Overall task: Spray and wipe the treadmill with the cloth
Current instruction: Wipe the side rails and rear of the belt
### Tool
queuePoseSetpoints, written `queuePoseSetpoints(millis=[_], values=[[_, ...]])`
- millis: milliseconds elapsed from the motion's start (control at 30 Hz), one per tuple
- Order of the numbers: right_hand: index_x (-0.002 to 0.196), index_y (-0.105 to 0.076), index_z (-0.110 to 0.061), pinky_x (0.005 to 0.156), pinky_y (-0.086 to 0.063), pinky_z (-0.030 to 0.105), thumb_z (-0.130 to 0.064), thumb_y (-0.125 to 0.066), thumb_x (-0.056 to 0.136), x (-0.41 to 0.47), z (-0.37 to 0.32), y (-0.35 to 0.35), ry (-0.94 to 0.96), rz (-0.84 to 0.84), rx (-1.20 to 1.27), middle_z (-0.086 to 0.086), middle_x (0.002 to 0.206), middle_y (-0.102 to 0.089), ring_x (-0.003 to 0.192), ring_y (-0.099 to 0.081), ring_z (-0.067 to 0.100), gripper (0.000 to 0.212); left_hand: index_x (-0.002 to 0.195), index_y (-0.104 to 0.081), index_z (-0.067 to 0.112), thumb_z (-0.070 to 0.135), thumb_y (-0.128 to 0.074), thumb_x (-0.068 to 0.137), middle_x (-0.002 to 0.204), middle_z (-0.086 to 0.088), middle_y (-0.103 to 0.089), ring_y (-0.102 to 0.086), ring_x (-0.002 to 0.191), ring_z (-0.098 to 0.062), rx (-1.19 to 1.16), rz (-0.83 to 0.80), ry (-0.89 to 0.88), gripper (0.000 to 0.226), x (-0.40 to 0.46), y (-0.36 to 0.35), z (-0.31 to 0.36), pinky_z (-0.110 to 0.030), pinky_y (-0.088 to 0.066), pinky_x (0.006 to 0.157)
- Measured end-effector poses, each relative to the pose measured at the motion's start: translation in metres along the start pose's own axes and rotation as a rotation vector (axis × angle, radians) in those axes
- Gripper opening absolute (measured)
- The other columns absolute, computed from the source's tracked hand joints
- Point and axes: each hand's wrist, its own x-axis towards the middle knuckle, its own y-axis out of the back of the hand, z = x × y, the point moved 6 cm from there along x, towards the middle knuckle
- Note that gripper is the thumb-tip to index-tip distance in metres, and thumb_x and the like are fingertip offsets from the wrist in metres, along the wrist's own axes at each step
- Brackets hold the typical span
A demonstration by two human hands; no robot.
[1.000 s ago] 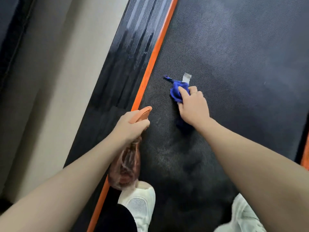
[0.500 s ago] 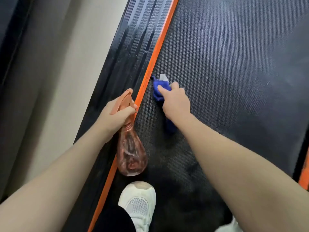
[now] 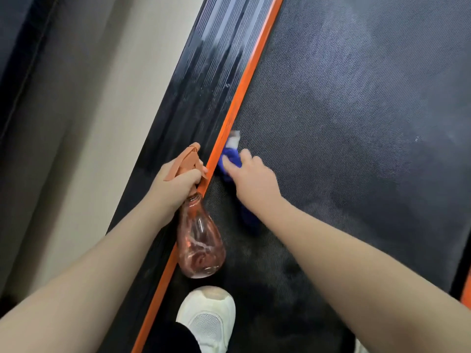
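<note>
The treadmill's black textured belt (image 3: 356,123) fills the right of the view, edged by an orange stripe (image 3: 244,93) and a ribbed black side rail (image 3: 201,80). My right hand (image 3: 254,182) grips a blue cloth (image 3: 230,159) with a white tag and presses it on the belt right beside the orange stripe. My left hand (image 3: 175,184) holds the neck of a clear pinkish spray bottle (image 3: 198,243) with an orange trigger head; the bottle hangs bottom down over the stripe.
My white shoe (image 3: 209,319) stands on the belt at the bottom, a second shoe barely shows at the lower right. A pale floor (image 3: 96,123) runs along the left of the rail. Another orange edge (image 3: 466,289) shows at far right.
My right hand slid the cloth left across the belt to the orange stripe. My left hand shifted left, and the bottle now hangs upright below it.
</note>
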Motion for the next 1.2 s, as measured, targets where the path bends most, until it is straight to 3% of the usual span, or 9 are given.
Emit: queuePoseSetpoints(millis=[100,300,433,567,767,867,1000,1100,1200], values=[[0.144,-0.024,-0.033,0.073,-0.044,0.039,-0.020,-0.038,0.095,-0.001,0.017,0.005,0.203,-0.026,-0.098,0.013,0.135,-0.033,0.107,-0.044,0.031,0.053,0.101,-0.067,0.007,0.000,-0.052,0.082,0.087,-0.005,-0.063,-0.056,0.077,-0.015,0.003,0.027,0.006,0.026,-0.001,-0.004,0.003,-0.015,-0.046,0.061],[0.141,-0.032,-0.033,0.077,-0.045,0.041,-0.018,-0.040,0.095,0.030,0.080,0.033,-0.263,0.099,-0.049,0.013,0.138,-0.035,0.111,-0.044,0.033,0.049,0.104,-0.067,0.018,0.008,-0.056,0.079,0.089,0.002,-0.066,-0.061,0.078,-0.007,0.025,0.011,0.008,0.029,0.003,-0.008,-0.002,-0.026,-0.046,0.077],[0.140,-0.031,-0.031,0.073,-0.045,0.038,-0.018,-0.042,0.092,-0.018,0.022,-0.002,0.004,-0.026,0.006,0.009,0.130,-0.037,0.106,-0.046,0.030,0.051,0.122,-0.061,0.007,0.000,-0.052,0.084,0.079,0.005,-0.061,-0.054,0.057,0.004,0.073,0.021,-0.002,0.040,0.001,-0.013,0.002,-0.011,-0.044,0.059],[0.142,-0.025,-0.039,0.074,-0.040,0.037,-0.025,-0.036,0.097,-0.025,0.021,-0.006,0.269,-0.100,-0.099,0.009,0.132,-0.034,0.109,-0.044,0.030,0.049,0.127,-0.055,0.000,0.000,-0.052,0.083,0.082,0.002,-0.061,-0.055,0.066,-0.005,0.071,0.051,-0.015,0.044,0.003,-0.015,0.007,-0.014,-0.046,0.061],[0.139,-0.035,-0.036,0.075,-0.044,0.040,-0.018,-0.042,0.093,-0.006,0.111,0.022,-0.244,0.127,-0.064,0.014,0.124,-0.043,0.104,-0.046,0.033,0.050,0.112,-0.066,0.019,0.027,-0.054,0.062,0.090,0.006,-0.067,-0.061,0.085,-0.014,0.135,0.061,-0.064,0.052,-0.005,-0.020,0.006,-0.038,-0.049,0.090],[0.122,-0.058,-0.030,0.055,-0.047,0.035,-0.011,-0.064,0.072,-0.042,0.086,-0.002,-0.048,0.180,-0.047,0.014,0.099,-0.057,0.077,-0.054,0.032,0.055,0.085,-0.067,0.032,0.033,-0.054,0.055,0.090,-0.002,-0.070,-0.065,0.090,-0.023,0.200,0.040,-0.066,0.032,-0.008,-0.033,0.013,-0.046,-0.050,0.094],[0.110,-0.067,-0.033,0.041,-0.041,0.028,-0.020,-0.051,0.069,-0.077,0.077,-0.023,0.312,0.187,-0.123,0.011,0.083,-0.058,0.059,-0.053,0.028,0.046,0.084,-0.064,0.040,0.027,-0.052,0.059,0.087,-0.003,-0.068,-0.065,0.093,-0.024,0.209,-0.024,-0.104,0.031,-0.007,-0.053,0.024,-0.046,-0.048,0.094],[0.123,-0.056,-0.039,0.053,-0.047,0.037,-0.024,-0.040,0.085,-0.056,0.129,0.006,-0.014,0.206,-0.095,0.013,0.097,-0.053,0.077,-0.054,0.033,0.044,0.081,-0.067,0.024,0.038,-0.053,0.052,0.091,-0.010,-0.071,-0.066,0.089,-0.023,0.289,-0.103,-0.140,0.035,-0.004,-0.063,0.021,-0.047,-0.051,0.091],[0.139,-0.035,-0.044,0.080,-0.046,0.042,-0.016,-0.046,0.091,-0.053,0.178,0.007,-0.410,0.068,0.063,0.010,0.124,-0.041,0.105,-0.046,0.033,0.057,0.080,-0.068,0.022,0.022,-0.053,0.058,0.083,-0.001,-0.072,-0.069,0.077,-0.015,0.284,-0.147,-0.110,0.026,-0.004,-0.067,0.013,-0.042,-0.056,0.083]])
